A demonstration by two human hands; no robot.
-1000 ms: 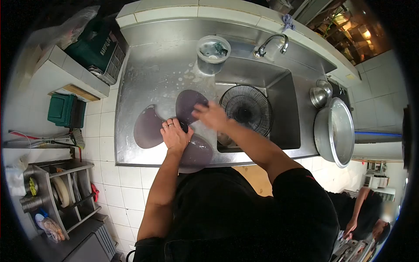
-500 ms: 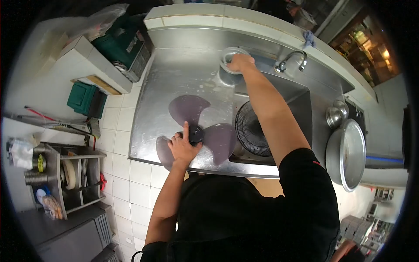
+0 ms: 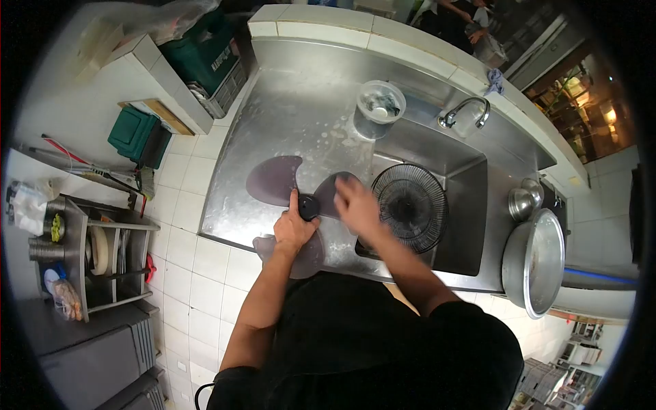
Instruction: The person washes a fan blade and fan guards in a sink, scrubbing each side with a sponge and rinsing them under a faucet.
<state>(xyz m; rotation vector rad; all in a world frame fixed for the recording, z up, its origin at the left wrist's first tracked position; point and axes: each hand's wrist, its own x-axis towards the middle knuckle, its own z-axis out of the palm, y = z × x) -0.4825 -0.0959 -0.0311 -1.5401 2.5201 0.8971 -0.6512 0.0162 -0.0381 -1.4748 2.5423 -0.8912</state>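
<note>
Since the earlier frame, the right hand (image 3: 361,212) has left the tub (image 3: 373,127) and is over the blade nearest the sink (image 3: 470,205), while the purple fan blades (image 3: 273,181) have turned anticlockwise on the desk (image 3: 301,123). The left hand (image 3: 294,231) is at the black hub (image 3: 309,206), index finger extended beside it; whether its fingers grasp the hub or merely press, I cannot tell. The right hand is motion-blurred, its fingers partly spread, and I cannot tell whether they hold anything.

The likeliest trouble is a slip: the desk is spotted with wet marks, and a hard push at a blade's outer end could swing the whole piece around if the left hand steadies it only lightly. The lower blade (image 3: 304,258) appears to reach past the front edge, so pressure there could tip the piece or flex the plastic. A skid sideways could send a blade over the sink rim, against the wire grille (image 3: 410,205) inside
</note>
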